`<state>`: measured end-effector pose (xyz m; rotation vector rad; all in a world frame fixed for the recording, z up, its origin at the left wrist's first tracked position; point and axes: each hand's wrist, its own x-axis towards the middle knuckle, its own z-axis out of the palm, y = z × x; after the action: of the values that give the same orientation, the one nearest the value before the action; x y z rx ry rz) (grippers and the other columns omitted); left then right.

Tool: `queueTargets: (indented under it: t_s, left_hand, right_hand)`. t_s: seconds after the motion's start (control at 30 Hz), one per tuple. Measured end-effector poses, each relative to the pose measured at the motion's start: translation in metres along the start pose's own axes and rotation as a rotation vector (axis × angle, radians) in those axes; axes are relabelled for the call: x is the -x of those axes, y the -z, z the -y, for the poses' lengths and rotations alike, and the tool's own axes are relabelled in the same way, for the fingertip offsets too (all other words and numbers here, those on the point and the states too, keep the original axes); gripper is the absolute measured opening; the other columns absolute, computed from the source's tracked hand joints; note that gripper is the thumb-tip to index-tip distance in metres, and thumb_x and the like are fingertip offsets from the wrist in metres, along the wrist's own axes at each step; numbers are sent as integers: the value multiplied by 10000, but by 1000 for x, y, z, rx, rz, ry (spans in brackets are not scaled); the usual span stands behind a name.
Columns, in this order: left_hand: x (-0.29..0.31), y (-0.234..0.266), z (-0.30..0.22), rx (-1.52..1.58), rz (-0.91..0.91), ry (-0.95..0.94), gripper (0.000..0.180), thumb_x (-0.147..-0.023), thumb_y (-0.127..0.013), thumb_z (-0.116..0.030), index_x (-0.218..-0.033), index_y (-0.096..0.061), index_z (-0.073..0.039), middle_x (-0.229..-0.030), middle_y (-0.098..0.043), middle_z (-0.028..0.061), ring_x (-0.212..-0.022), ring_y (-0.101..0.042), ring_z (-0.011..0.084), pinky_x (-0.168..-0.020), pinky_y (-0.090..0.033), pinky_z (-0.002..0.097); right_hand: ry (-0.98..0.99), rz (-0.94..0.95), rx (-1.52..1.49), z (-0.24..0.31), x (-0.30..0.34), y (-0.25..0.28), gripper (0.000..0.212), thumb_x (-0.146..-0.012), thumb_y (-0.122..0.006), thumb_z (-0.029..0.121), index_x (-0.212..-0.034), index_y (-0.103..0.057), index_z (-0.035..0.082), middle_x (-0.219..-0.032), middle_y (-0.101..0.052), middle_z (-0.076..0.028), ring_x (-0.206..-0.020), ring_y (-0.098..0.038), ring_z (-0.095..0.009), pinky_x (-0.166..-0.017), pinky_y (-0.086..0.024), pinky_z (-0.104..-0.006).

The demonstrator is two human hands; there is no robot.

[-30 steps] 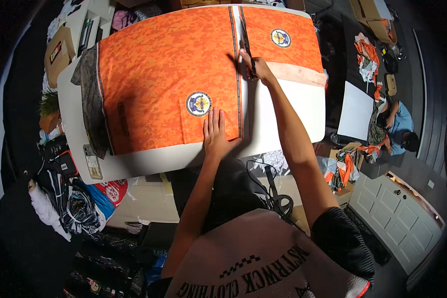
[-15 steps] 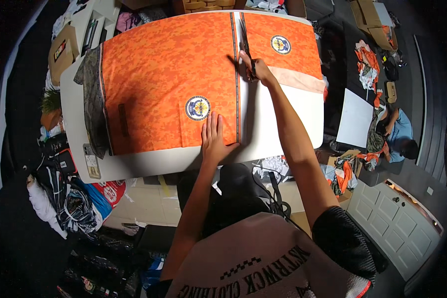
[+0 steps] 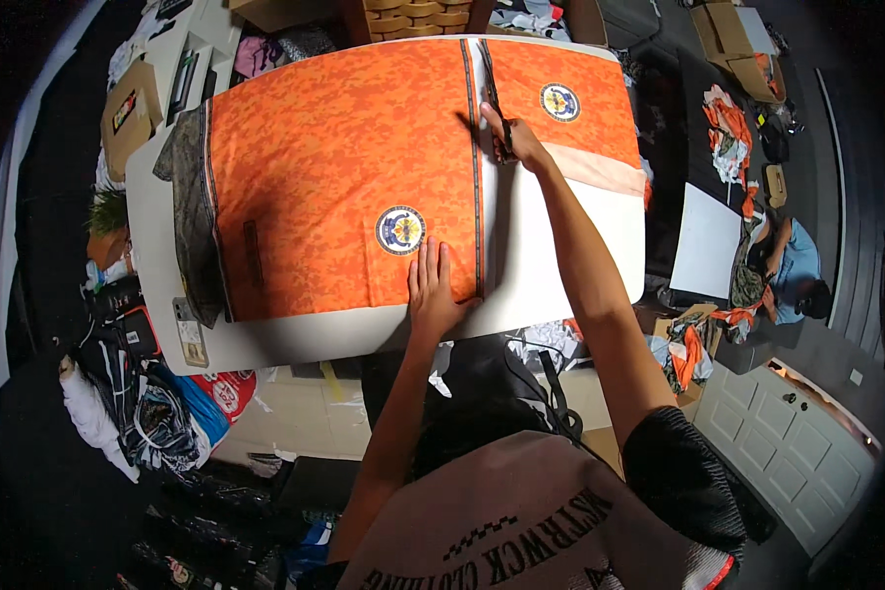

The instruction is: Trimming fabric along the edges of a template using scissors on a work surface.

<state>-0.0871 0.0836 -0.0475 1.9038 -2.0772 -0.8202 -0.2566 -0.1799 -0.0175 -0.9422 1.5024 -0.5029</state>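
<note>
A large piece of orange camouflage fabric (image 3: 334, 167) with a round emblem lies spread over a white table (image 3: 560, 261). My left hand (image 3: 435, 295) rests flat on its near edge, fingers stretched out below the emblem. In my right hand (image 3: 521, 141) is a pair of black scissors (image 3: 492, 84), its blades pointing to the far edge along the white strip beside the fabric's dark border. A smaller orange piece (image 3: 595, 93), also with an emblem, lies right of the blades and joins a pale peach band (image 3: 600, 169). How far the blades are apart is hard to make out.
A dark camouflage strip (image 3: 195, 216) hangs along the fabric's left side. On the table's near left corner lies a phone (image 3: 190, 334). A woven chair back (image 3: 418, 20) stands beyond the far edge. At the right, a person in a blue shirt (image 3: 799, 261) sits among fabric scraps.
The whole view has shifted slightly, with the table appearing a little lower. My left hand stays on the fabric, and the scissors remain near the same place along the white strip.
</note>
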Motion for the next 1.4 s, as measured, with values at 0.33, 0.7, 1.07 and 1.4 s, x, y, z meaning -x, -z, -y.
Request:
queueTargets:
  t_s: [0.33, 0.7, 1.07, 1.4]
  left_hand:
    - [0, -2, 2, 9, -26, -31, 1138, -664, -732, -556, -1488, -190, 11, -1565, -142, 209, -1459, -126, 316, -1161, -130, 450]
    - [1, -4, 3, 6, -57, -48, 1149, -670, -678, -636, -1484, -196, 16, -1562, -154, 209, -1453, -145, 325, -1156, -144, 462]
    - [4, -4, 1, -52, -50, -64, 1109, -691, -719, -550, -1486, -188, 11, -1565, -146, 206, -1451, -137, 347, -1154, -153, 461]
    - [37, 6, 16, 17, -145, -174, 964, -804, -685, -369, -1495, -136, 19, -1559, -117, 235, -1453, -110, 366, -1131, -197, 500]
  right_hand:
    - [72, -23, 69, -9, -16, 4, 594, -816, -613, 638, -570, -503, 109, -554, -462, -21, -509, -432, -116, -489, -347, -242]
    - [80, 5, 98, 14, -34, 20, 630, -807, -638, 611, -560, -557, 37, -526, -500, -64, -487, -480, -161, -492, -394, -265]
    - [104, 91, 74, -25, 63, 32, 679, -853, -518, 675, -613, -592, 45, -532, -522, -57, -474, -502, -153, -474, -394, -264]
    - [36, -628, -957, -241, 234, 133, 487, -896, -565, 576, -669, -440, 164, -537, -358, 25, -433, -360, -100, -403, -322, -244]
